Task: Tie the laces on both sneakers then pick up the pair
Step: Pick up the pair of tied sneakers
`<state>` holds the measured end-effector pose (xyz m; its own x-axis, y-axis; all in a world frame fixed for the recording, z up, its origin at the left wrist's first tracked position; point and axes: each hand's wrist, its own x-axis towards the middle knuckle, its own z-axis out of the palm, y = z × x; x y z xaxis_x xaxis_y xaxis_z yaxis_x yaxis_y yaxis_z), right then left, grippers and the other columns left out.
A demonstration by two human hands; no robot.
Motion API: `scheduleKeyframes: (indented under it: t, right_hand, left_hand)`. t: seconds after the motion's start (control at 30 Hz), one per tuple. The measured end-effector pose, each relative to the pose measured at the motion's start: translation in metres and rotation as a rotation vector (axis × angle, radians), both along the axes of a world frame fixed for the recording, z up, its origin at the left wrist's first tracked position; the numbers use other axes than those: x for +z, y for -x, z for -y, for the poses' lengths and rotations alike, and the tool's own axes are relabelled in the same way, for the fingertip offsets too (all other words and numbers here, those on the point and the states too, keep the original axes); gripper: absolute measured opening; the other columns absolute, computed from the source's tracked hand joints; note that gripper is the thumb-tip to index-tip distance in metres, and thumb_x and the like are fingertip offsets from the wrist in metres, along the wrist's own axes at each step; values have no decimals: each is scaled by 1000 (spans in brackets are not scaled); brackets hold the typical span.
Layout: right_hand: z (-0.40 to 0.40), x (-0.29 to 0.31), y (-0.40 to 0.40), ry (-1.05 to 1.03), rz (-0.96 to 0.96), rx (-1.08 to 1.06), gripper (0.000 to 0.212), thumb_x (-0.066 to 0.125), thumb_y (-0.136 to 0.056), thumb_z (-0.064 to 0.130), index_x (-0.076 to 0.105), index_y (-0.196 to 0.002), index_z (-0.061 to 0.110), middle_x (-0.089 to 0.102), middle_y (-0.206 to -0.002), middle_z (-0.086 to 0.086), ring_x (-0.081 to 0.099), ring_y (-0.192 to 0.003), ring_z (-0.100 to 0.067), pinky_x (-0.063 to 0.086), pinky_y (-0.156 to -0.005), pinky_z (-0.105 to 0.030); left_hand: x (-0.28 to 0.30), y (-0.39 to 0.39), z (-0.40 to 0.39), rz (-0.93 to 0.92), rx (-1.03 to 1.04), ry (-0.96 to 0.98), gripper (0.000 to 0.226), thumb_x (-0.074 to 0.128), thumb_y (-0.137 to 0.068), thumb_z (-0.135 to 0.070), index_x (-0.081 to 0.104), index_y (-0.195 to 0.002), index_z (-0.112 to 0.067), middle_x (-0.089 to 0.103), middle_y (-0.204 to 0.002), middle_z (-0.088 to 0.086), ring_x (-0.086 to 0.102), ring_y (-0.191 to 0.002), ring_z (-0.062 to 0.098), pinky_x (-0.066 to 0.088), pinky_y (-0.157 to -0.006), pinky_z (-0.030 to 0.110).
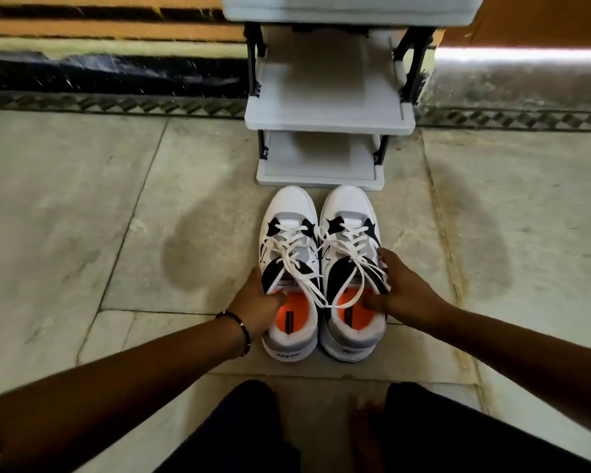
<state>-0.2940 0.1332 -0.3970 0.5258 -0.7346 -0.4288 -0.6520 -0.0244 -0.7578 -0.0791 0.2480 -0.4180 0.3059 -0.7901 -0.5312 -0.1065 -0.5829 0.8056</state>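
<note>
Two white, grey and black sneakers with orange insoles stand side by side on the floor, toes pointing away from me. The left sneaker (289,213) and the right sneaker (348,208) both have white laces tied in bows. My left hand (258,302) grips the left sneaker's outer collar, thumb inside the opening. My right hand (401,288) grips the right sneaker's outer collar the same way. Both soles appear to rest on the floor.
A grey shoe rack (328,117) with several shelves stands just beyond the toes. The stone tile floor (82,216) spreads left and right. My dark-trousered legs (253,435) and a bare foot are at the bottom. A patterned border runs along the wall behind.
</note>
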Motion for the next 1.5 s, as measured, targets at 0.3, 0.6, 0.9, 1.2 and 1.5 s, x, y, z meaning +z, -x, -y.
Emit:
scheduleKeyframes:
  t: [0.3,0.6,0.9,1.2,1.5]
  right_hand:
    - [-15,-26,-32,59,-16,-148,75,37,-83,50,14,-147,17,20,-157,-5,19,-144,-20,20,-118,-45]
    - [15,5,-50,-44,-88,-140,63,42,-91,24,16,-146,8,18,-156,-13,18,-144,-25,14,-118,-36]
    - [-13,135,-40,-156,-113,-280,70,41,-85,37,18,-147,14,24,-156,-8,23,-143,-21,22,-117,-48]
    - [-14,339,-51,-150,-65,-305,71,40,-83,36,12,-147,20,15,-157,2,17,-144,-14,17,-115,-29]
    - [77,383,-75,78,87,-384,73,36,-76,49,14,-142,26,23,-153,0,24,-142,-17,23,-116,-37]
  left_hand:
    - [12,35,1,-15,411,-70,55,44,-81,-34,41,-134,-19,59,-128,8,53,-119,26,41,-105,44]
    - [51,26,29,-43,431,-187,49,44,-87,-25,40,-134,-14,53,-126,-2,48,-118,17,39,-104,36]
    - [176,13,15,-81,286,-238,54,50,-85,-7,40,-135,-25,52,-135,-3,49,-123,16,38,-107,33]
    - [357,9,5,-87,376,-216,52,47,-82,-8,44,-133,-17,59,-129,8,52,-123,23,38,-108,47]
    - [396,-17,103,0,321,63,63,42,-76,-19,35,-139,-14,50,-139,10,45,-130,22,39,-109,29]
